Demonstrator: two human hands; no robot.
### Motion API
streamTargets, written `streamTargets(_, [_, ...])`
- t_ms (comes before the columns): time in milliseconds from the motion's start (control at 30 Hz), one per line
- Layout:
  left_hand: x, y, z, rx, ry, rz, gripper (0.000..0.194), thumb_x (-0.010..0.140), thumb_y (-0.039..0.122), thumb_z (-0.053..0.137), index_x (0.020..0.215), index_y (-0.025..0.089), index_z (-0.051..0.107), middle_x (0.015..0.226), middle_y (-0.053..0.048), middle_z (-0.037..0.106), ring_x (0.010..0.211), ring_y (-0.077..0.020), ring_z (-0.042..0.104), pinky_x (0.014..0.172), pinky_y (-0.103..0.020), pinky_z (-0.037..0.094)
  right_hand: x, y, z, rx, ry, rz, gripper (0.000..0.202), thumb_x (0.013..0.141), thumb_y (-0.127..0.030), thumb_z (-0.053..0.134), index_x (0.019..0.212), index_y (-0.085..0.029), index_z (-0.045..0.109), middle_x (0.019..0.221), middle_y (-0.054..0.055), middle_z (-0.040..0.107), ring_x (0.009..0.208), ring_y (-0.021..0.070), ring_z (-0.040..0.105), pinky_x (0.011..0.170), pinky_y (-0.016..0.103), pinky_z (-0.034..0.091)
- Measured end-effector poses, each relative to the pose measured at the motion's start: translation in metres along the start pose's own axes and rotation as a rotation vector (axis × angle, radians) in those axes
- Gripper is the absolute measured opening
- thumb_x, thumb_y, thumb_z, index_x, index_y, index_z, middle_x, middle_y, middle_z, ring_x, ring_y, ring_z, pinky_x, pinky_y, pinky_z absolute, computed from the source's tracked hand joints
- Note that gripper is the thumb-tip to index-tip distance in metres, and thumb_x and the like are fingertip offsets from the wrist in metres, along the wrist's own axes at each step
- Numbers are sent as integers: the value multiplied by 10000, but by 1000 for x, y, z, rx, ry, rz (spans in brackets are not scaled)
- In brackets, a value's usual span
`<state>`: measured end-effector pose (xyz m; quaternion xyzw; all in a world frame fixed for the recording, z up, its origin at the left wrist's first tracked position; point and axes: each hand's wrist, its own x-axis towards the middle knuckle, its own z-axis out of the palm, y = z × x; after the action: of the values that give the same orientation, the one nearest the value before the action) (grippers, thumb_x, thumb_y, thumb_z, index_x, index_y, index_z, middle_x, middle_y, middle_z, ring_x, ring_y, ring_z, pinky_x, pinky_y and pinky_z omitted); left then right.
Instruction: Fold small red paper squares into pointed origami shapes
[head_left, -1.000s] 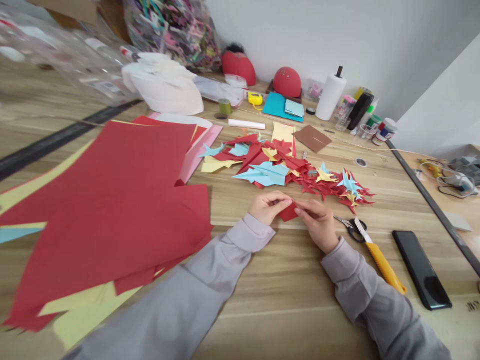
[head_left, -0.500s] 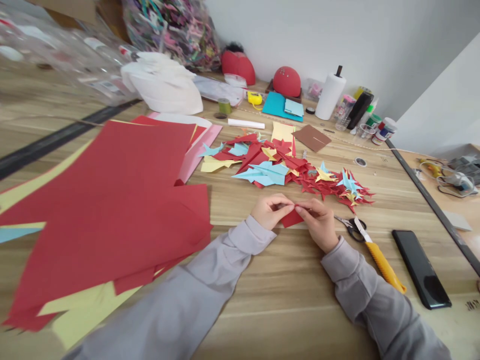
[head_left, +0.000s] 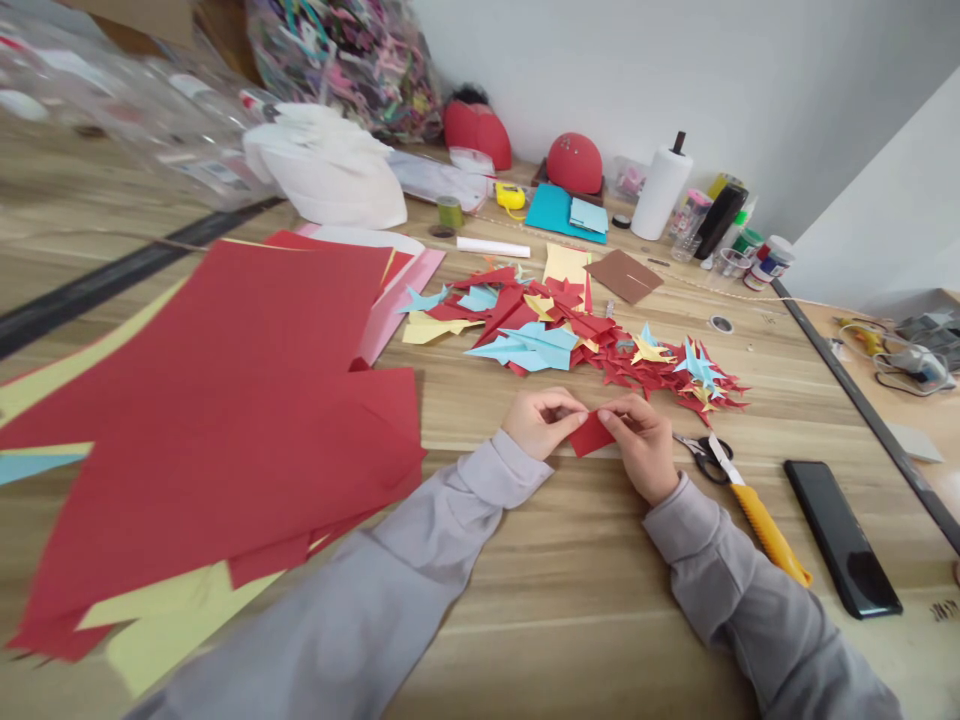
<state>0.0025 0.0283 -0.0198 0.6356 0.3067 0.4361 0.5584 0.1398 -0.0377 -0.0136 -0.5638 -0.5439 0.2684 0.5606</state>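
Note:
A small piece of red paper is held just above the wooden table, between my two hands. My left hand pinches its left upper corner between thumb and forefinger. On the other side, my right hand grips the upper right edge in the same way, its thumb lying over the front. Part of the paper is hidden behind the fingers. Just beyond the hands lies a heap of red paper cut-offs, with a light blue folded paper plane on its near side.
Large red sheets cover the left of the table. Scissors, a yellow-handled knife and a black phone lie to the right. At the back stand a paper towel roll, bottles and a yellow tape measure.
My right hand has shifted slightly right along the red paper's upper edge, away from my left fingertips. More of the paper shows between them. My left hand stays in place.

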Motion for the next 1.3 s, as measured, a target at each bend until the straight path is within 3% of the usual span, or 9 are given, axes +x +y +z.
streamTargets(333, [0,2,0,20,-13,-18,70,621,208,655,608,143,678,638,-45,621,574,-122,543,515,-230,405,0,7,0,107,68,66,94,776,-278,574,758,-186,566,722,0,532,654,122,501,589,243,401])
streamTargets(567, [2,1,-2,-7,14,-33,57,605,192,643,581,143,659,617,-33,620,571,-117,539,543,-234,411,14,20,-13,210,333,69,125,756,-288,593,766,-173,546,719,-18,529,650,103,477,639,237,391])
streamTargets(767, [2,-1,1,-62,81,-68,136,608,268,670,657,143,658,658,-25,633,605,-123,549,606,-252,447,10,12,-6,237,146,123,147,735,-311,618,756,-172,574,694,-15,576,624,108,510,607,239,416])
streamTargets(867, [1,-2,2,-39,12,-18,169,612,282,682,704,140,677,695,-36,634,633,-130,552,603,-252,437,6,7,-1,188,76,107,155,727,-324,627,755,-177,587,693,-5,597,619,116,524,587,242,427])
streamTargets(1033, [0,-6,1,82,-67,23,143,672,275,644,655,143,697,587,-20,596,559,-115,509,547,-244,391,4,6,0,118,-4,99,166,738,-332,620,770,-171,599,651,-9,583,560,104,496,519,227,405])
streamTargets(1200, [2,-4,0,31,2,-22,132,642,279,663,636,153,702,599,-24,638,575,-130,538,562,-249,419,3,3,0,126,-23,164,215,754,-379,595,781,-167,576,492,-65,472,400,62,376,382,192,301])
streamTargets(1300, [4,-3,-1,-43,103,-83,133,620,288,672,629,158,698,616,-24,664,581,-138,561,585,-259,450,4,1,0,182,-55,210,249,748,-401,597,821,-165,563,464,-71,491,370,59,394,366,183,317])
